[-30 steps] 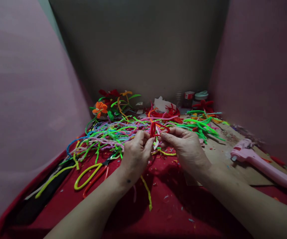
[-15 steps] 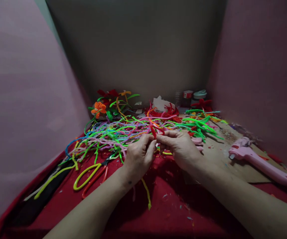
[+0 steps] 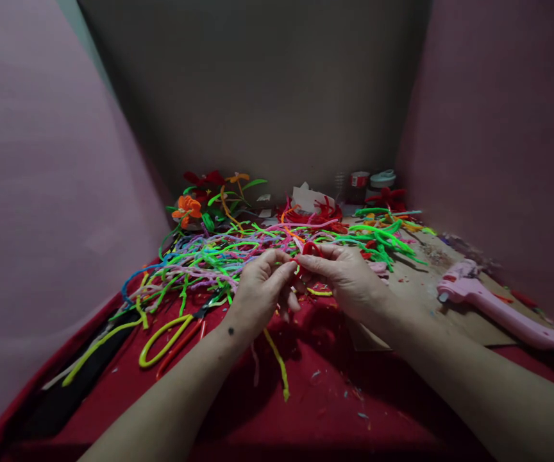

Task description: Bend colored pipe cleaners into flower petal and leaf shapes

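Observation:
Between my two hands is a bent red pipe cleaner (image 3: 311, 248), its loop standing up above the fingertips. My left hand (image 3: 266, 282) pinches one part of it between thumb and forefinger, the other fingers curled below. Thumb and forefinger of my right hand (image 3: 343, 269) grip it close by, the tips almost touching the left ones. Part of the red piece is hidden by the fingers. Just beyond lies a tangled heap of coloured pipe cleaners (image 3: 209, 253). A yellow pipe cleaner (image 3: 279, 366) sticks out under my left wrist.
Scissors (image 3: 165, 340) with yellow and red handles lie left of my forearm. A pink glue gun (image 3: 498, 305) rests on the cardboard (image 3: 419, 289) at right. Orange (image 3: 188, 210) and red pipe-cleaner flowers, a red bundle (image 3: 322, 215) and a jar (image 3: 360, 183) stand at the back.
The red pipe cleaner has turned from an upright open V into a rounder loop nearer my right fingers. My left hand has rotated, its lower fingers now showing. The view has shifted slightly.

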The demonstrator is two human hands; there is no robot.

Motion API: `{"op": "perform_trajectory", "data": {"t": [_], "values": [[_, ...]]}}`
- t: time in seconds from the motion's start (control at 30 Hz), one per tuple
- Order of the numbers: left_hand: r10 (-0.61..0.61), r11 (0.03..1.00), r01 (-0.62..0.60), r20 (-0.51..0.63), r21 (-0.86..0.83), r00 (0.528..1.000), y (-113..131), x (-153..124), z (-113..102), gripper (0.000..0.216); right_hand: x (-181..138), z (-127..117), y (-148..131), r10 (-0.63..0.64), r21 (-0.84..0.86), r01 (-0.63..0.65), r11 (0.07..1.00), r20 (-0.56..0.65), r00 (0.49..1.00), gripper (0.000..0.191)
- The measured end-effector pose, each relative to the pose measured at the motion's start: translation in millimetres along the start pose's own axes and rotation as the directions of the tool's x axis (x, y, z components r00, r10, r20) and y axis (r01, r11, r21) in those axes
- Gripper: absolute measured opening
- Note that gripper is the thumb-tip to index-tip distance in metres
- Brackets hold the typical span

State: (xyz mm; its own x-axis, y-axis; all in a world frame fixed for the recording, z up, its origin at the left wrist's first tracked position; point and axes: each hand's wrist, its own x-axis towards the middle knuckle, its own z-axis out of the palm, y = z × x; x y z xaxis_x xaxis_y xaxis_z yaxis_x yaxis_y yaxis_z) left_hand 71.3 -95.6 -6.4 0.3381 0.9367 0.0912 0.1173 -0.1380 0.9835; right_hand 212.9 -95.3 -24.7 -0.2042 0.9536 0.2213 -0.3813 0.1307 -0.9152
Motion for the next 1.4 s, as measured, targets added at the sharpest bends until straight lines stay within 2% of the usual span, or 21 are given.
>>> {"op": "perform_trajectory", "data": {"t": [0.23, 0.33, 0.47, 0.63, 0.77, 0.83, 0.93, 0.97, 1.0, 1.07, 1.1, 1.17, 1.27, 1.4], "values": [[-0.021, 1.000, 0.021, 0.071, -0.006, 0.997, 5, -1, -1, 0.016, 0, -3, 2, -0.008, -0.002, 0.008, 1.000, 0.058, 0.998, 0.015], [-0.003, 0.999, 0.002, 0.051, 0.032, 0.999, 6, -1, -1, 0.014, 0, -3, 2, 0.013, 0.019, -0.014, 1.000, 0.063, 0.998, 0.015], [-0.025, 0.986, 0.025, -0.002, 0.166, 1.000, 11, 1, -7, 0.007, -1, -1, 2, 0.039, 0.070, -0.044, 0.997, 0.071, 0.997, 0.015], [-0.013, 0.937, 0.055, -0.124, 0.346, 0.992, 15, 6, -22, 0.015, 2, -2, 1, 0.009, 0.019, -0.010, 1.000, 0.006, 1.000, 0.014], [0.028, 0.857, 0.032, -0.107, 0.514, 0.994, 14, 9, -29, 0.013, 4, -4, 0, -0.015, -0.032, 0.014, 0.999, -0.038, 0.999, 0.015], [0.111, 0.826, -0.007, -0.150, 0.563, 0.982, 14, 9, -30, 0.011, 4, -4, 0, -0.010, -0.061, 0.007, 0.998, -0.052, 0.999, 0.015], [0.321, 0.828, -0.122, -0.285, 0.548, 0.903, 16, 4, -25, 0.011, 4, -3, 0, -0.023, -0.099, 0.014, 0.995, -0.091, 0.996, 0.016], [0.359, 0.843, -0.168, -0.301, 0.511, 0.884, 17, 2, -23, 0.015, 3, -3, 1, -0.028, -0.107, 0.017, 0.994, -0.097, 0.995, 0.016], [0.362, 0.865, -0.206, -0.285, 0.457, 0.888, 17, 0, -19, 0.018, 3, -3, 2, -0.026, -0.107, 0.016, 0.994, -0.093, 0.995, 0.016], [0.283, 0.913, -0.216, -0.156, 0.346, 0.946, 15, -4, -13, 0.020, 2, -3, 4, -0.011, -0.083, 0.006, 0.997, -0.067, 0.998, 0.018], [0.234, 0.926, -0.199, -0.074, 0.322, 0.969, 13, -5, -11, 0.019, 2, -3, 5, -0.003, -0.065, -0.001, 0.998, -0.054, 0.999, 0.018], [0.171, 0.918, -0.173, 0.036, 0.357, 0.985, 9, -5, -8, 0.015, 1, -3, 5, -0.002, -0.029, 0.001, 1.000, -0.043, 0.999, 0.018], [0.158, 0.886, -0.172, 0.068, 0.431, 0.985, 8, -4, -8, 0.017, 1, -2, 2, -0.028, 0.011, 0.029, 1.000, -0.048, 0.998, 0.016], [0.146, 0.890, -0.167, 0.081, 0.425, 0.986, 13, -3, -11, 0.017, 2, -1, -4, -0.025, 0.005, 0.026, 1.000, -0.091, 0.996, 0.017]]}}
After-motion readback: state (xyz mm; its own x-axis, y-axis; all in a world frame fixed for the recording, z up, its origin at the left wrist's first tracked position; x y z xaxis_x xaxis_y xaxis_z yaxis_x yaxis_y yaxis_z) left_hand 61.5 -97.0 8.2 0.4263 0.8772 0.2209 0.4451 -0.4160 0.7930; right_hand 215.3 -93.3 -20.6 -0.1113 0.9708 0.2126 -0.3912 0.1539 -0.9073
